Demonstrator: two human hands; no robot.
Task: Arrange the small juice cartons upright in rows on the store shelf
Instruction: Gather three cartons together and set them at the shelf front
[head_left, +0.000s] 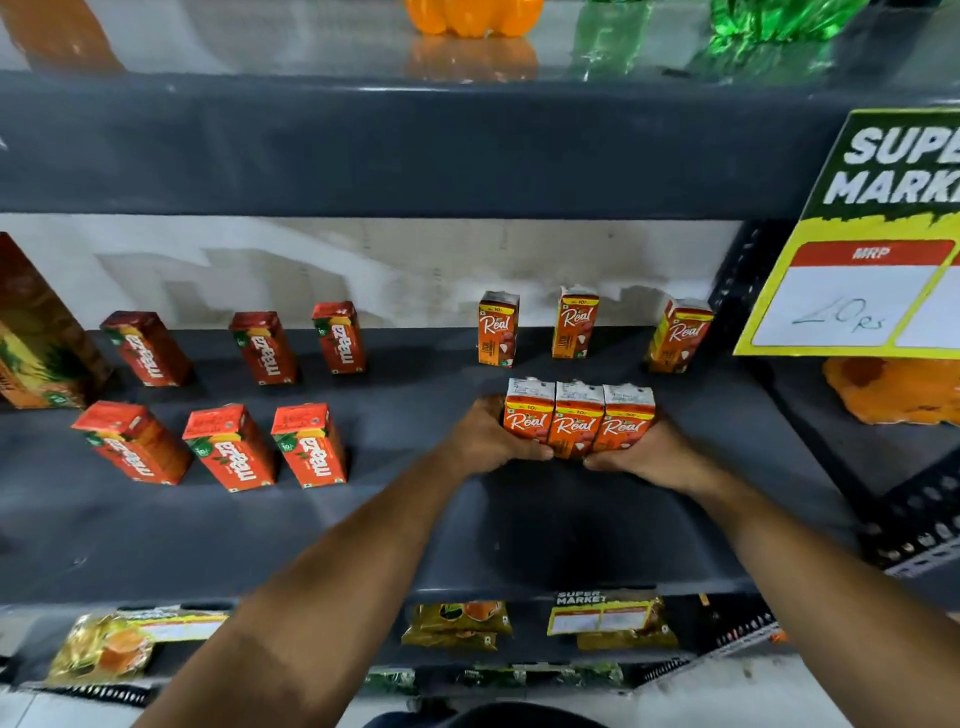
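Three orange Real juice cartons (576, 418) stand upright, pressed side by side, on the dark grey shelf (415, 519). My left hand (488, 436) grips the left end of this trio and my right hand (649, 457) grips the right end. Behind them, three more Real cartons (575, 322) stand apart in a back row. To the left, six red Maaza cartons (309, 447) stand in two rows of three.
A large juice box (36, 332) stands at the far left. A yellow supermarket price sign (857, 249) hangs at the right, by the perforated upright (914, 519). Bottles sit on the shelf above, and yellow packets (457, 623) lie on the shelf below.
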